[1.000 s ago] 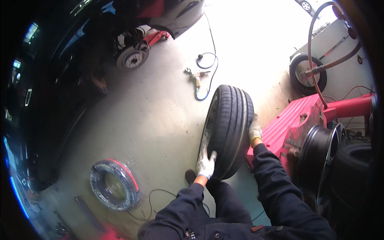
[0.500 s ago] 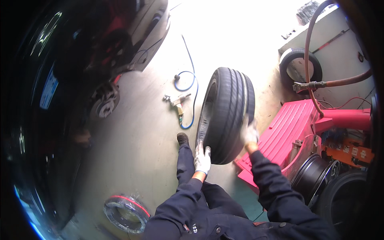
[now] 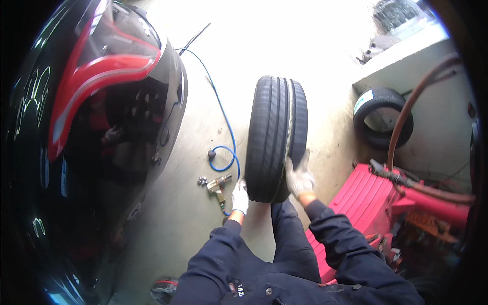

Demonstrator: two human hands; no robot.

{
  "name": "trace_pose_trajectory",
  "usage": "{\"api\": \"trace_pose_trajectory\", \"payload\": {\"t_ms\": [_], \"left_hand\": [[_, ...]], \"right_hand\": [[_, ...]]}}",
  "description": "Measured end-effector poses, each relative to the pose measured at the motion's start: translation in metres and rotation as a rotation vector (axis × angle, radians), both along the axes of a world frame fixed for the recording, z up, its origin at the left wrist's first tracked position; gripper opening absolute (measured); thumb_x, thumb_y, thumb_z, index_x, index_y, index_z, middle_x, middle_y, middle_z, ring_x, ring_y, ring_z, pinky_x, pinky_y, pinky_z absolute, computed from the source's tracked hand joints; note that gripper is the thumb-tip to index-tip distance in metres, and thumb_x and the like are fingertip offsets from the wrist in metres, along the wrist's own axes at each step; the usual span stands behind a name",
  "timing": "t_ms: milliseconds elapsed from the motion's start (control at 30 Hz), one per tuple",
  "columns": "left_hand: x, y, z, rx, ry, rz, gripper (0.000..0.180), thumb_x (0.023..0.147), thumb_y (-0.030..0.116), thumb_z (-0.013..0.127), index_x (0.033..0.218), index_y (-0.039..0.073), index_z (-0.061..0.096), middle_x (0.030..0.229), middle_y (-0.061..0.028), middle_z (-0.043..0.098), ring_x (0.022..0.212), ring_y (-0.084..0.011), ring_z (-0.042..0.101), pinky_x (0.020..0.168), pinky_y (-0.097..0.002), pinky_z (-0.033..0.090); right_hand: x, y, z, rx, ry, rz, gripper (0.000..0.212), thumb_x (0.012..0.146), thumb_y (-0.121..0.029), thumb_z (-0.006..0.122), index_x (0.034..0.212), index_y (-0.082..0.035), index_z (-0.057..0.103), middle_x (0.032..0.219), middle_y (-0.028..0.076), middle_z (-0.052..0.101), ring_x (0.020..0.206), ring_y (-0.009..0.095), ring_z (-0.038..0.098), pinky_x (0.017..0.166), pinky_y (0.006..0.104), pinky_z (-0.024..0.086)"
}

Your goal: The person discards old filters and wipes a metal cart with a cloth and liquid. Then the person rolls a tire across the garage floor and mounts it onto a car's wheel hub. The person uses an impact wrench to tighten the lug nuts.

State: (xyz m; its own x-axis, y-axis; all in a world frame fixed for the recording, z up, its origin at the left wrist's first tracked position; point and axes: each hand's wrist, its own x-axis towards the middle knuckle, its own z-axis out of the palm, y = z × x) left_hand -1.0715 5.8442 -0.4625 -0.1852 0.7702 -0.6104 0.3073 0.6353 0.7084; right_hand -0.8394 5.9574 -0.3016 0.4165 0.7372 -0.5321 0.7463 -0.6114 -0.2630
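A black tire [image 3: 274,137] stands upright in front of me, its grooved tread facing me. My left hand [image 3: 240,197], in a white work glove, grips its lower left edge; the fingertips are partly hidden. Against the right side of the tread rests my gloved right hand [image 3: 300,178], its thumb and fingers spread apart. Left of the tire, an impact wrench [image 3: 217,188] lies on the floor, joined to a coiled blue air hose [image 3: 231,132].
A black car [image 3: 173,112] with a red tail light [image 3: 109,63] fills the left side. At the right is a pink-red ribbed machine [image 3: 351,203], with a brown hose [image 3: 406,109] above it. Another tire [image 3: 384,119] leans at the low wall [image 3: 432,71].
The tire has turned so its tread faces me and its inner opening no longer shows. My right hand has slowed from a blur on the tread. The view has shifted along the car.
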Motion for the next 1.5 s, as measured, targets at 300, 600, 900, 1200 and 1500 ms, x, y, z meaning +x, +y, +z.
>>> {"api": "trace_pose_trajectory", "payload": {"t_ms": [300, 600, 900, 1200, 1500], "left_hand": [[0.024, 0.297, -0.051, 0.029, 0.039, 0.308, 0.059, 0.119, 0.042, 0.044, 0.147, -0.005, 0.063, 0.136, -0.0234, 0.073, 0.121, -0.0313, 0.069, 0.105, -0.0397, 0.051], [0.061, 0.590, -0.059, 0.038, -0.664, 0.761, 0.065, 0.119, 0.044, 0.044, 0.162, -0.004, 0.049, 0.167, -0.0107, 0.053, 0.148, -0.0257, 0.055, 0.125, -0.0335, 0.038], [-0.002, 0.951, 0.000, -0.108, -0.408, 0.841, 0.088, 0.111, 0.068, 0.048, 0.163, -0.003, 0.046, 0.164, -0.0122, 0.056, 0.144, -0.0254, 0.055, 0.122, -0.0374, 0.039], [-0.125, 1.211, 0.036, 0.306, -0.746, 0.768, 0.103, 0.106, 0.081, 0.034, 0.178, 0.011, 0.013, 0.187, -0.0083, 0.005, 0.172, -0.0265, 0.003, 0.136, -0.0450, -0.001], [-0.106, 1.328, -0.040, -0.019, -1.136, 1.070, 0.102, 0.103, 0.085, 0.034, 0.178, 0.019, 0.014, 0.185, -0.0145, 0.012, 0.169, -0.0402, 0.012, 0.135, -0.0591, 0.009]], "right_hand": [[0.051, 0.244, -0.010, 0.111, 0.103, 0.452, 0.107, 0.105, -0.069, 0.051, 0.172, 0.004, 0.012, 0.150, 0.037, 0.059, 0.139, 0.050, 0.059, 0.118, 0.0478, 0.047], [0.017, 0.652, 0.005, 0.090, -0.092, 0.194, 0.099, 0.106, -0.071, 0.043, 0.175, -0.004, 0.017, 0.138, 0.038, 0.067, 0.126, 0.056, 0.067, 0.113, 0.0542, 0.050], [0.017, 0.824, -0.018, 0.212, 0.358, 0.396, 0.093, 0.097, -0.060, 0.070, 0.166, -0.004, 0.042, 0.162, 0.027, 0.050, 0.151, 0.045, 0.048, 0.125, 0.0499, 0.040], [-0.075, 1.117, -0.025, 0.416, 0.224, 0.653, 0.092, 0.098, -0.037, 0.074, 0.168, 0.002, 0.030, 0.159, 0.035, 0.045, 0.146, 0.052, 0.047, 0.123, 0.0556, 0.038], [-0.368, 1.526, -0.023, 0.439, 0.661, 0.667, 0.053, 0.112, -0.043, 0.053, 0.149, -0.006, 0.062, 0.142, 0.028, 0.068, 0.136, 0.047, 0.062, 0.116, 0.0479, 0.047]]}}
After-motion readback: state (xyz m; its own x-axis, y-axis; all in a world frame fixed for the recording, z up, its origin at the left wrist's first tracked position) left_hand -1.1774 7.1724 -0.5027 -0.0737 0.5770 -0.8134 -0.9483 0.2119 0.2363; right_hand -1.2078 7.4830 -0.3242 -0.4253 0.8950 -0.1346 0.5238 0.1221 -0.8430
